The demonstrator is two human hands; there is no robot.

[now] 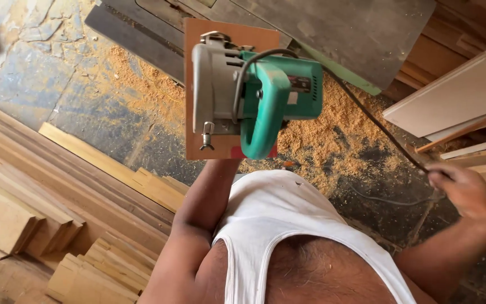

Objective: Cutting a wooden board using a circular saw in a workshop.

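Head view: a green circular saw (254,93) mounted on a brown board (198,34) sits upper centre, carried from beneath by the left hand, which is hidden, so its grip cannot be told. The right hand (462,191), at right edge, is closed around the black power cord (378,126). Judged heavy, rigid and top-loaded; best held by the green loop handle, clear of the blade.

A carpentry workshop, rough and well used.

Sawdust (333,141) lies in thick drifts over a worn, patchy concrete floor (29,79). Cut planks (57,169) and short timber offcuts (91,270) are stacked in loose layers along one side, with more boards and a pale framed panel (451,95) leaning on the other. A grey sheet of board (333,34) lies across the floor beyond the sawdust. A green and grey electric circular saw (254,95), mounted on a brown plywood base (198,84), has its black power cord (367,112) trailing over the shavings. Everything in view is raw wood, dust and cutting gear, with no furnishings of a home or office.
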